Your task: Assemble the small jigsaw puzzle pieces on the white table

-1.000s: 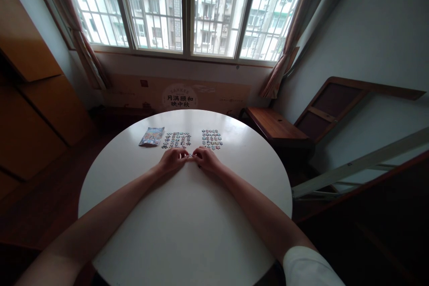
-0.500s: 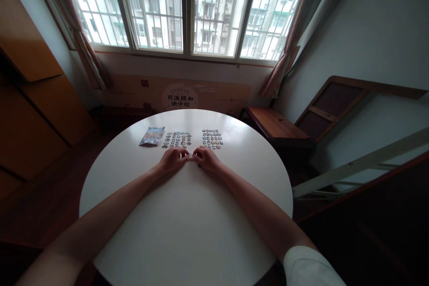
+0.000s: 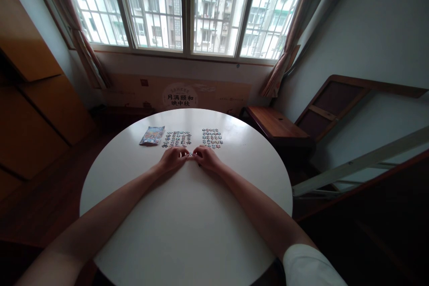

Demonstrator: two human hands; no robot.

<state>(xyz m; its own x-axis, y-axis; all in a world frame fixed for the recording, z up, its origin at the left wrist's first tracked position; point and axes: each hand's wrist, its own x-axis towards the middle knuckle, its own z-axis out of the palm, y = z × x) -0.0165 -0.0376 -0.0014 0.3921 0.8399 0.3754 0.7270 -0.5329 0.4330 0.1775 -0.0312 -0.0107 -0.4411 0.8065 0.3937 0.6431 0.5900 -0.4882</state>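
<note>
My left hand (image 3: 173,158) and my right hand (image 3: 207,157) meet near the middle of the white round table (image 3: 187,223). Between their fingertips is a small light-coloured jigsaw piece (image 3: 191,154), gripped from both sides; whether it is one piece or two joined, I cannot tell. Beyond my left hand lie loose jigsaw pieces in rows (image 3: 177,138). A second group of pieces (image 3: 212,137) is spread in rows beyond my right hand. A dark speck, perhaps another piece, shows under the right hand's edge.
A printed puzzle bag (image 3: 152,136) lies left of the pieces. Past the table's far right edge stands a low wooden bench (image 3: 279,123). A printed cardboard panel (image 3: 134,91) rests below the barred window, and wooden cabinets (image 3: 40,116) stand at the left.
Both hands stay in the same place with fingertips together on the small piece. The view has shifted very slightly; nothing else has visibly moved.
</note>
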